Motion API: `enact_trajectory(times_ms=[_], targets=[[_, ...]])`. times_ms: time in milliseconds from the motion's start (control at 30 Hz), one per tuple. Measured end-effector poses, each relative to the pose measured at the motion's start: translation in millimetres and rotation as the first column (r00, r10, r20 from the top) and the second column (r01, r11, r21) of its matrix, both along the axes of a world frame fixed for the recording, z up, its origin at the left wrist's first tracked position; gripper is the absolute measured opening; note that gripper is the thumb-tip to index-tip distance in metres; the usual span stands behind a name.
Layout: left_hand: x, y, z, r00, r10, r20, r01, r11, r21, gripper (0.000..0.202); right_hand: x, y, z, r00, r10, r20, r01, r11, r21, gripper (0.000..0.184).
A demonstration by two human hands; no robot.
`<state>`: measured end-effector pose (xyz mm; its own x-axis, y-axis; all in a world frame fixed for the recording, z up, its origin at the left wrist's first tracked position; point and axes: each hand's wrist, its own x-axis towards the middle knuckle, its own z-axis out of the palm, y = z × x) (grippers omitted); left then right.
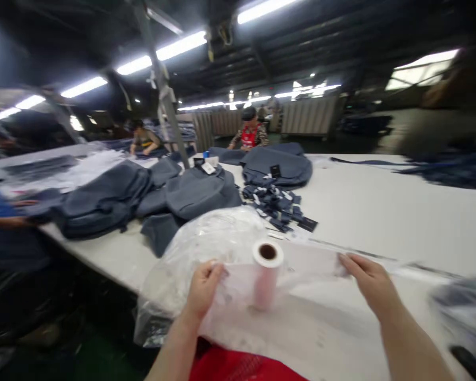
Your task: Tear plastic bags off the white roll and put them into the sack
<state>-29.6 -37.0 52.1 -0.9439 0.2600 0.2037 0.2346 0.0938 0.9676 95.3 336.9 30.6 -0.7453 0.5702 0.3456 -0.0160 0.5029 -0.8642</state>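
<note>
Between my two hands a thin see-through plastic bag or sheet [238, 286] is stretched wide. My left hand [203, 291] pinches its left edge between thumb and fingers. At the opposite edge, my right hand [371, 278] pinches the plastic in the same way. A white-topped roll [268, 253] with a brown cardboard core stands upright on the white table [400, 211]; its lower part looks pinkish and blurred through the plastic. Left of the roll lies a heap of crumpled see-through plastic bags [206, 238].
Dark blue-grey backpacks [202, 193] with tags lie along the table. Small navy strap pieces [275, 203] are piled near a black tag [308, 224]. Wrapped plastic [466, 307] sits at right. A person in a red apron [249, 132] is across the table; another's arm shows at left.
</note>
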Motion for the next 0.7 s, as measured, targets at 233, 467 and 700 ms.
enact_trajectory(times_ms=[233,467,700], targets=[[-20,-25,-14.6,0.973,0.179,0.145,-0.195,0.975,0.109,0.038,0,12,-0.5,0.977,-0.169,-0.131,0.131,0.958,-0.255,0.043],[-18,-28,11.1,0.831,0.088,0.549,-0.368,0.828,0.423,0.038,7,41,-9.0,0.937,-0.318,-0.147,0.267,0.920,-0.287,0.045],[-24,-37,27.9,0.749,0.110,0.653,-0.562,0.626,0.540,0.013,9,53,2.6,0.810,-0.552,-0.198,0.536,0.834,-0.132,0.032]])
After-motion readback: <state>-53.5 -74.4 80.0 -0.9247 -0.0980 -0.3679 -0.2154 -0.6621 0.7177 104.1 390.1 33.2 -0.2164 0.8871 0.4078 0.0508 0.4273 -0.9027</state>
